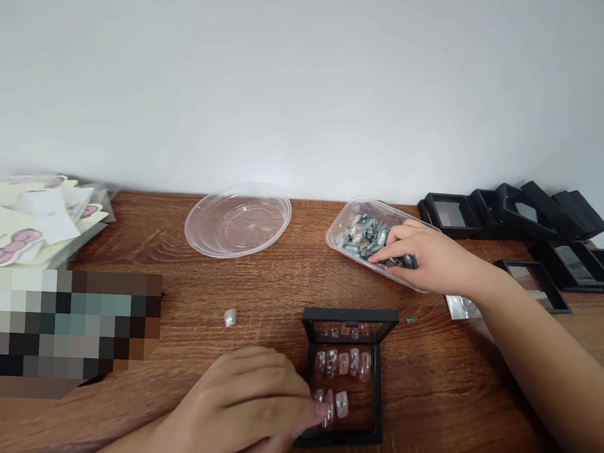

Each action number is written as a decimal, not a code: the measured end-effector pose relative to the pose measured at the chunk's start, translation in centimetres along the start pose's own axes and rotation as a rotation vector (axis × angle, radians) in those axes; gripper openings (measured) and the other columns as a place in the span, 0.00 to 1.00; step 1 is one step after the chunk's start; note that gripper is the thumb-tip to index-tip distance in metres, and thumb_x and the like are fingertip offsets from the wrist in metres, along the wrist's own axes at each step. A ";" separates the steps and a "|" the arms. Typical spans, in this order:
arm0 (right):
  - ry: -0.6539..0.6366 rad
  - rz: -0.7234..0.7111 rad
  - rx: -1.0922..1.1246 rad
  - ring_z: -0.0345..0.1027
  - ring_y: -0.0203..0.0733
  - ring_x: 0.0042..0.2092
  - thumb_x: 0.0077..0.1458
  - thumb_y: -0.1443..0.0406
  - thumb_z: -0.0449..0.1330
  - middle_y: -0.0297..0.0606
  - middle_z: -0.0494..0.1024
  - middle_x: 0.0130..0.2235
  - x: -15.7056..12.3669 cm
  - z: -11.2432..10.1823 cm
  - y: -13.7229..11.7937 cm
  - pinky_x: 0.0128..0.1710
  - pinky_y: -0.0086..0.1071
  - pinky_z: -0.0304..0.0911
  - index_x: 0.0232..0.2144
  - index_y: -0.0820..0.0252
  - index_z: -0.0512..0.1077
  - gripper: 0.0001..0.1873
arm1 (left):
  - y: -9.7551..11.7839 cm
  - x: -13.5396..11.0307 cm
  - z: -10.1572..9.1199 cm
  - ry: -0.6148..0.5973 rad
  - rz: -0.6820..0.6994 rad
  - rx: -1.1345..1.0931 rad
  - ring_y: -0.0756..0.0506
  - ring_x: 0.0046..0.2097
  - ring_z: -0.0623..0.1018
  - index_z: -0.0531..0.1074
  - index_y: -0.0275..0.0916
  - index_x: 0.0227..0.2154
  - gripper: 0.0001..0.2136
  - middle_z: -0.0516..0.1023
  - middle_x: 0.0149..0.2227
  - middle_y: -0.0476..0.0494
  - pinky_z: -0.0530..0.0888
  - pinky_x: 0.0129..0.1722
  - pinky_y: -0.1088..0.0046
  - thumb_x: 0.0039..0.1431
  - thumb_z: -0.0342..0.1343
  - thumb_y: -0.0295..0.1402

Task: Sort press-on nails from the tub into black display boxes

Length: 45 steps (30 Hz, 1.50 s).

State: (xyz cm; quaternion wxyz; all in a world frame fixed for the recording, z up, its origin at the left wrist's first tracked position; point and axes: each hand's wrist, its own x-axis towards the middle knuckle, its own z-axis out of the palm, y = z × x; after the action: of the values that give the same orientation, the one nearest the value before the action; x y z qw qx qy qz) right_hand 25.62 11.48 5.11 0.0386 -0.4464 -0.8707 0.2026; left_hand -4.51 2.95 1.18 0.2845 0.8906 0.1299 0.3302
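A black hinged display case (343, 434) lies open in front of me, with pink decorated false nails (343, 363) in its upper row and several more below. My left hand (254, 398) covers the case's left edge. Its fingers are pressed together, one tip at a striped nail (329, 402) in the lower row; what they hold is hidden. Farther off, my right hand (421, 255) reaches over a clear plastic tub (339, 221) heaped with grey-green and clear false nails (359, 232). Its fingers are spread, the fingertips touching the pile, and no nail shows in its grasp.
One loose pale nail (230, 317) and a small greenish piece (411, 319) lie on the wooden table (189, 295). A round clear lid (238, 224) is by the wall. Several black cases (452, 216) stand back right, and bagged cards (36, 221) at left near a pixelated patch.
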 end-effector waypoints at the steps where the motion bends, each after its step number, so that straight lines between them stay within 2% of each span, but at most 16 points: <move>1: -0.005 -0.004 0.003 0.62 0.47 0.45 0.59 0.68 0.62 0.38 0.74 0.38 0.0 0.0 0.0 0.44 0.40 0.60 0.47 0.47 0.80 0.16 | 0.0 -0.1 0.0 -0.003 -0.011 -0.006 0.49 0.33 0.80 0.72 0.36 0.46 0.10 0.82 0.34 0.45 0.77 0.32 0.72 0.67 0.48 0.23; 7: 0.016 -0.057 0.044 0.64 0.44 0.43 0.58 0.69 0.64 0.37 0.74 0.37 0.2 0.3 0.4 0.44 0.39 0.60 0.38 0.51 0.83 0.10 | -0.1 -0.1 0.0 -0.024 -0.018 -0.008 0.49 0.33 0.79 0.72 0.36 0.46 0.11 0.81 0.34 0.46 0.76 0.31 0.72 0.66 0.48 0.22; 14: 0.110 -0.086 0.220 0.70 0.42 0.43 0.61 0.65 0.61 0.38 0.80 0.37 -0.1 -0.3 0.5 0.45 0.40 0.63 0.37 0.57 0.81 0.08 | 0.0 -0.1 0.0 -0.017 -0.022 -0.005 0.48 0.33 0.79 0.72 0.36 0.46 0.11 0.82 0.34 0.45 0.76 0.31 0.71 0.67 0.47 0.23; 19: 0.151 0.073 0.486 0.75 0.41 0.41 0.59 0.59 0.63 0.39 0.83 0.40 -0.7 -1.1 0.0 0.38 0.35 0.67 0.38 0.58 0.79 0.10 | -0.1 -0.1 -0.1 -0.018 -0.012 -0.011 0.49 0.32 0.79 0.72 0.36 0.46 0.10 0.82 0.33 0.45 0.76 0.30 0.73 0.69 0.47 0.24; 23: 0.141 0.083 0.729 0.78 0.39 0.41 0.59 0.58 0.64 0.40 0.84 0.39 -1.1 -1.1 -0.3 0.40 0.33 0.69 0.37 0.60 0.74 0.10 | -0.1 -0.1 -0.1 -0.027 -0.007 -0.018 0.49 0.34 0.80 0.72 0.35 0.46 0.10 0.82 0.34 0.45 0.76 0.32 0.73 0.68 0.47 0.23; 29: 0.129 0.040 0.988 0.79 0.36 0.39 0.60 0.61 0.64 0.42 0.85 0.40 -1.4 -0.7 -0.3 0.39 0.29 0.72 0.38 0.60 0.70 0.09 | 0.0 0.0 -0.1 -0.027 -0.011 -0.004 0.49 0.32 0.80 0.72 0.36 0.46 0.11 0.81 0.34 0.46 0.76 0.31 0.73 0.64 0.49 0.21; 35: 0.206 -0.052 1.184 0.81 0.37 0.39 0.61 0.67 0.65 0.35 0.85 0.39 -1.7 -0.4 -0.5 0.41 0.30 0.76 0.39 0.58 0.71 0.06 | 0.0 -0.4 0.1 -0.025 -0.014 -0.032 0.48 0.33 0.79 0.72 0.35 0.47 0.13 0.81 0.35 0.45 0.75 0.32 0.72 0.63 0.50 0.20; 37: 0.231 -0.073 1.205 0.82 0.37 0.38 0.61 0.68 0.64 0.32 0.85 0.39 -1.9 -0.6 -0.9 0.41 0.31 0.77 0.45 0.56 0.72 0.09 | -0.1 -0.5 0.2 -0.025 -0.013 -0.028 0.48 0.34 0.80 0.72 0.35 0.47 0.13 0.81 0.35 0.45 0.75 0.32 0.71 0.63 0.50 0.20; 40: 0.276 -0.135 1.202 0.82 0.36 0.37 0.62 0.71 0.63 0.30 0.85 0.38 -2.5 -1.0 -1.6 0.42 0.32 0.77 0.55 0.50 0.70 0.21 | -0.1 -0.6 0.2 -0.021 -0.011 -0.036 0.48 0.33 0.79 0.72 0.35 0.48 0.13 0.81 0.35 0.45 0.75 0.32 0.72 0.63 0.50 0.20; 42: 0.295 -0.178 1.187 0.81 0.35 0.37 0.62 0.72 0.62 0.29 0.85 0.38 -2.8 -1.3 -2.1 0.43 0.31 0.77 0.55 0.48 0.71 0.22 | -0.1 -0.6 0.3 -0.014 -0.009 -0.037 0.48 0.33 0.79 0.72 0.35 0.48 0.13 0.81 0.35 0.45 0.75 0.32 0.72 0.64 0.50 0.20; 45: 0.273 -0.204 1.179 0.82 0.35 0.36 0.61 0.72 0.63 0.30 0.85 0.38 -3.3 -1.6 -2.9 0.42 0.29 0.77 0.52 0.49 0.74 0.19 | -0.1 -0.6 0.4 0.000 -0.005 -0.024 0.48 0.33 0.79 0.72 0.36 0.48 0.12 0.81 0.34 0.45 0.74 0.31 0.72 0.64 0.50 0.21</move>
State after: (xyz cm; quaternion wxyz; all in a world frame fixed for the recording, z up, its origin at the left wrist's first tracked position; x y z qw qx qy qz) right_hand 25.73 7.88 8.07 0.4095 -0.2861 -0.6375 0.5865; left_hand -4.72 2.63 0.61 0.2959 0.8868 0.1281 0.3310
